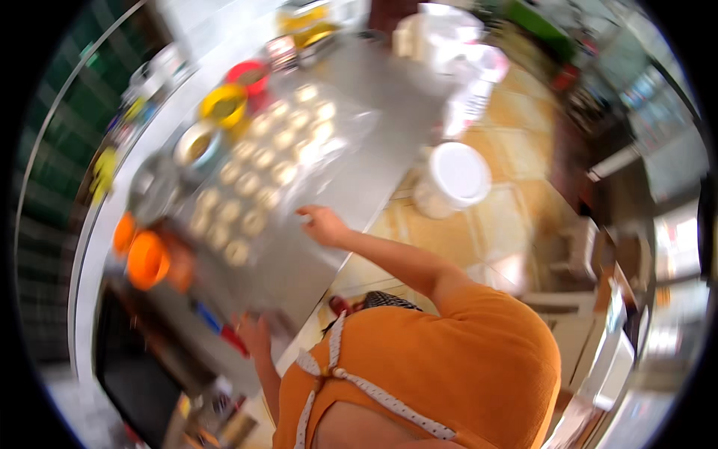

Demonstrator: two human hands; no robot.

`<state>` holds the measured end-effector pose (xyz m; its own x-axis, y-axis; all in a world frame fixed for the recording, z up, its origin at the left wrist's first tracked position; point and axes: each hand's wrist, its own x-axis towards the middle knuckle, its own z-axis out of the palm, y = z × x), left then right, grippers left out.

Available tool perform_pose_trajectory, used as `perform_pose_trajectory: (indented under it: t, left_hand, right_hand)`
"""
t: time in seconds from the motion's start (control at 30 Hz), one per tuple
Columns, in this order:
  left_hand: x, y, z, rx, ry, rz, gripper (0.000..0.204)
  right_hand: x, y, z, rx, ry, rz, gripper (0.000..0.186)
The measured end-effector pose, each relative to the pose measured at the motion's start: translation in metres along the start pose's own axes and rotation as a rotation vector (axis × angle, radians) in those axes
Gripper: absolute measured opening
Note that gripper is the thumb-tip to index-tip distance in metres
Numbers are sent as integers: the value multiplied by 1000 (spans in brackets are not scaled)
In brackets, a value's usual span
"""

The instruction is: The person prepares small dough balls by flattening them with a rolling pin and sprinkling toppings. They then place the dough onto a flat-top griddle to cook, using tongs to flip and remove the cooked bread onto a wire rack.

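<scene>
Rows of small round pale dough pieces [263, 158], several with a dimple in the middle, lie on a clear plastic sheet [359, 123] on the metal table. My right hand [323, 226] is over the table beside the nearer dough pieces, its fingers curled together. A small pale spot shows at its fingertips, but what they hold, if anything, I cannot make out. Near the table's front left, my left hand [254, 335] is smeared by motion. A red handle-like thing [233, 340] lies close beside its fingers, with a blue long thing [206, 316] next to it; whether I touch them is unclear.
Orange cups [148, 260], a clear bowl [155, 188], a pot [197, 146], a yellow bowl [224, 105] and a red bowl [247, 77] line the table's left side. A white lidded bucket [452, 179] stands right of the table [407, 101]. White bags [471, 86] sit beyond it.
</scene>
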<state>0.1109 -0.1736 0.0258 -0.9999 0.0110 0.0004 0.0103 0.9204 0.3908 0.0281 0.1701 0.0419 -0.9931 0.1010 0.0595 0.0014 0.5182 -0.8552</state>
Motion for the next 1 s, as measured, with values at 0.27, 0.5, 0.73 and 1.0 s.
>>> perform_pose_trajectory:
  t: [0.27,0.5,0.73,1.0]
  left_hand:
    - [146,-13,68,-745,-63,-375,61]
    - [199,-5,76,-452,94,-519,45]
    - [166,41,66,-586,148,-1075,48]
    - [147,91,51,-354,235,-992,23]
  right_hand:
    - [110,46,-154,-405,230,-141,42]
    - [306,131,-247,-687,304,-445,47]
    - [507,149,-240,-917,102,-613,44]
    - [618,175,-214,-1231,-142,-694,46]
